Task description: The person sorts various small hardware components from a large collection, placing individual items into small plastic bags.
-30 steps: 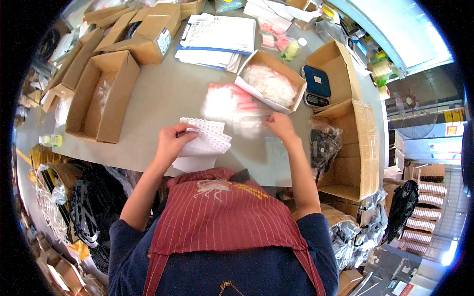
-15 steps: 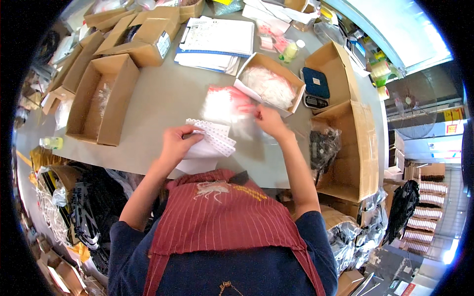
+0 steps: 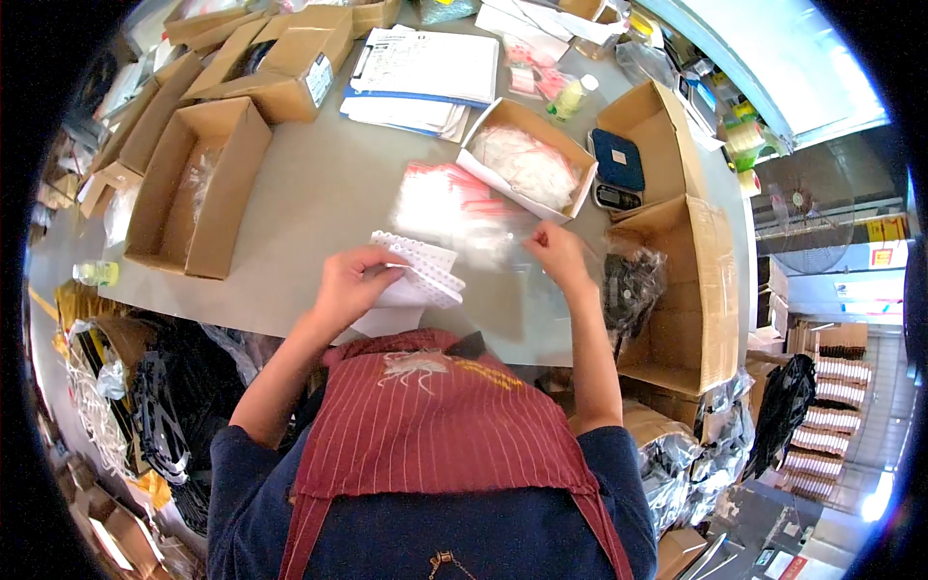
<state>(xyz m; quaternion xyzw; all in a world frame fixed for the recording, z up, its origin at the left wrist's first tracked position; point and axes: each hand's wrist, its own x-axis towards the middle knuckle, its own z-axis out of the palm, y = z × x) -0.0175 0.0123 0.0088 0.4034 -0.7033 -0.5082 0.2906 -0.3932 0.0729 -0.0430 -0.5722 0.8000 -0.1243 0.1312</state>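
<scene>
My left hand (image 3: 356,287) is closed on a folded stack of white label sheets (image 3: 421,272) with rows of small marks, held above the table's near edge. Some white paper lies under it. My right hand (image 3: 561,253) is pinched just right of the pile of clear plastic bags with red edges (image 3: 443,198). Whatever lies between its fingertips is too small or too see-through to make out. Glare whitens much of the bag pile. Just beyond my right hand, an open white carton (image 3: 578,200) holds many more clear bags (image 3: 527,164).
A small scale (image 3: 617,166) stands right of the carton, before open cardboard boxes (image 3: 710,300), one with black plastic-wrapped goods. A bottle (image 3: 572,97) and a clipboard with papers (image 3: 425,68) lie farther back. At left stands a long open box (image 3: 227,193).
My right hand has drawn back from the bag pile, moving right and slightly nearer to me. My left hand keeps hold of the label sheets, which have shifted slightly.
</scene>
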